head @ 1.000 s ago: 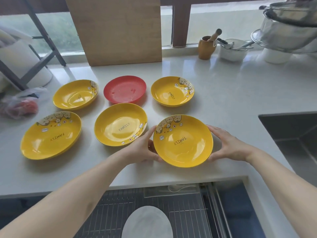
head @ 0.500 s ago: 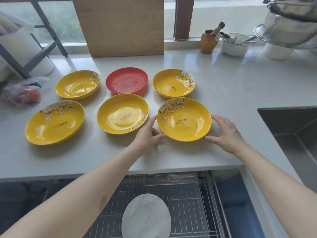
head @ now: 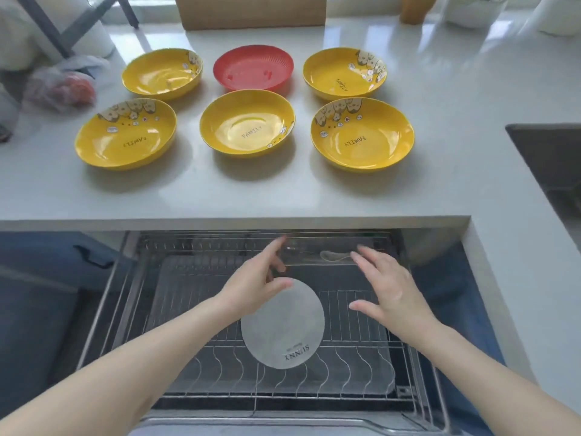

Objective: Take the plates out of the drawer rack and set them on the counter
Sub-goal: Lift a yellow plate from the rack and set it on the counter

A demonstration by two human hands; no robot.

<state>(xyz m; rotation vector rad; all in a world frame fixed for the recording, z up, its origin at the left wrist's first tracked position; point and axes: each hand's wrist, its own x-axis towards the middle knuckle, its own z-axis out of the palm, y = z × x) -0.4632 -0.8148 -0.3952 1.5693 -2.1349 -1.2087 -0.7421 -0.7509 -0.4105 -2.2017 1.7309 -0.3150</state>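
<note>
Several yellow plates and one red plate (head: pixel 253 67) rest on the white counter (head: pixel 283 196); the nearest right one is the yellow plate (head: pixel 362 133) just set down. Below, the wire drawer rack (head: pixel 355 313) stands pulled out. A white oval plate (head: pixel 283 325) marked SUNNY leans upright in it. My left hand (head: pixel 254 284) hovers over the oval plate's top edge, thumb at its rim, fingers spread. My right hand (head: pixel 388 289) is open to the plate's right, above the rack, not touching it.
A sink (head: pixel 547 158) is cut into the counter at right. A white spoon (head: pixel 334 255) lies in the rack's rear tray. A plastic bag (head: pixel 59 86) sits at the counter's left; a wooden board (head: pixel 251 11) leans at the back.
Both hands let go of the yellow plate on the counter and dropped into the open drawer rack, toward the white oval plate. The view tilted downward.
</note>
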